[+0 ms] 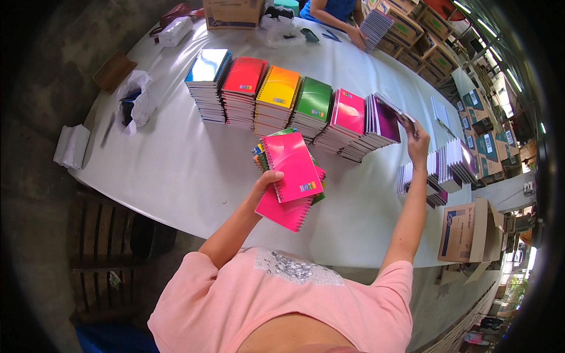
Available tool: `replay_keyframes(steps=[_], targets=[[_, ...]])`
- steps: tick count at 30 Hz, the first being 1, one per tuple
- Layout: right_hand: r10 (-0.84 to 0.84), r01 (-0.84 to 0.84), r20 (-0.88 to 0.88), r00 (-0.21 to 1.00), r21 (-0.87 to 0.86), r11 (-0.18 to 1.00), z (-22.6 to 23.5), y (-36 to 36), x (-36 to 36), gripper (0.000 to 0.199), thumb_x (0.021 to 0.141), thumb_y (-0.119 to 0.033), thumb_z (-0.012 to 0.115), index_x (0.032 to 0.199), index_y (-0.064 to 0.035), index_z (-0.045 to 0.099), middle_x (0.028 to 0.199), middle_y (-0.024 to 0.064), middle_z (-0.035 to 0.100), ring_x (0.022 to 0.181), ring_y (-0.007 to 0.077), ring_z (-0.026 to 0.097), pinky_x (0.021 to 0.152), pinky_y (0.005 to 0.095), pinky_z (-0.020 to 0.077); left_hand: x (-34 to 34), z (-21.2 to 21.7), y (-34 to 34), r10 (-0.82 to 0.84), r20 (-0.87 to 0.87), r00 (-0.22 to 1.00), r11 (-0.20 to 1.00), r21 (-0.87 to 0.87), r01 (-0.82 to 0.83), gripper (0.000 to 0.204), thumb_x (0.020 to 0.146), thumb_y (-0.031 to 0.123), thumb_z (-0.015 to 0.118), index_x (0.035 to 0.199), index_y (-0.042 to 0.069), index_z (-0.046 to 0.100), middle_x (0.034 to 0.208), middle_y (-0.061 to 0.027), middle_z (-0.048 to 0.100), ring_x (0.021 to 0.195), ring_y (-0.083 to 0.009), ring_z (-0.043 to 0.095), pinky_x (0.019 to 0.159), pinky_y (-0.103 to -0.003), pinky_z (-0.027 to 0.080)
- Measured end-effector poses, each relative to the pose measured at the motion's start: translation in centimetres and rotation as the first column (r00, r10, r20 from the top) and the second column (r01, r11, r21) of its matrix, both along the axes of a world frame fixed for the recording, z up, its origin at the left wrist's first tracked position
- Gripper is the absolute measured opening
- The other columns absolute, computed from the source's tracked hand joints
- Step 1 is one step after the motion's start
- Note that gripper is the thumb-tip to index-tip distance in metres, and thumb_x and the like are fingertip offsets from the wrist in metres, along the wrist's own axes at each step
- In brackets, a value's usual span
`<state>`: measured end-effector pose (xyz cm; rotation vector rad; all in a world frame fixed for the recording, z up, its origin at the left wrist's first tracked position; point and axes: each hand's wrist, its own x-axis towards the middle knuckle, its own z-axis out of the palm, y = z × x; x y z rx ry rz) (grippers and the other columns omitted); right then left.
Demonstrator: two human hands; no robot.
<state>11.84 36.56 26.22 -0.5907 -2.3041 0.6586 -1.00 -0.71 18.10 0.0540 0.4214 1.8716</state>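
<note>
My left hand [268, 183] grips a fanned bundle of spiral notebooks [291, 176], pink ones on top, green and others beneath, held over the white table [176, 170]. My right hand [418, 138] reaches forward and pinches the top purple notebook [391, 112] at the right end of a row of stacks. That row runs left to right: a blue stack [207, 82], red stack [242, 88], orange stack [276, 94], green stack [312, 103], pink stack [347, 117] and purple stack [379, 129].
More piles of white-edged notebooks [447, 170] lie right of my right arm. Another person's hand [356, 36] holds a notebook stack at the far edge. Cardboard boxes [468, 232] stand right of the table; plastic bags [138, 100] and paper lie at left.
</note>
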Motion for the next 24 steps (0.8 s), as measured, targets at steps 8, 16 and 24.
replay_keyframes(steps=[8, 16, 24], targets=[[0.303, -0.692, -0.742, 0.599, -0.289, 0.662, 0.7, -6.2, -1.0, 0.036, 0.085, -0.024, 0.063, 0.11, 0.0012, 0.057, 0.109, 0.0071, 0.055, 0.102, 0.0134, 0.051, 0.088, 0.0279, 0.041, -0.5, -0.2, -0.2, -0.279, 0.135, 0.951, 0.952, 0.166, 0.256, 0.062, 0.07, 0.02, 0.063, 0.123, -0.002, 0.041, 0.114, -0.0175, 0.055, 0.101, -0.0286, 0.057, 0.092, -0.043, 0.045], [0.823, -0.964, -0.562, -0.078, -0.17, -0.207, 1.1, -14.5, -4.4, 0.006, 0.076, -0.021, 0.068, 0.073, -0.019, 0.073, 0.081, 0.0053, 0.067, 0.089, 0.0218, 0.054, 0.099, 0.0464, 0.0278, 1.7, 1.8, -0.2, -0.551, 0.194, 0.812, 0.804, 0.384, 0.453, 0.066, 0.068, 0.017, 0.062, 0.126, -0.002, 0.039, 0.117, -0.0193, 0.054, 0.103, -0.0293, 0.057, 0.094, -0.043, 0.043], [0.963, -0.915, 0.221, 0.156, -0.336, 0.225, 5.1, -16.8, -2.1, 0.035, 0.071, -0.007, 0.052, 0.099, -0.0141, 0.07, 0.116, 0.013, 0.06, 0.125, 0.0316, 0.041, 0.107, 0.0485, 0.0103, 1.2, -0.9, -2.0, -0.536, 0.228, 0.813, 0.82, 0.371, 0.437, 0.071, 0.066, 0.015, 0.062, 0.13, -0.001, 0.034, 0.117, -0.0202, 0.053, 0.107, -0.0313, 0.054, 0.093, -0.045, 0.044]])
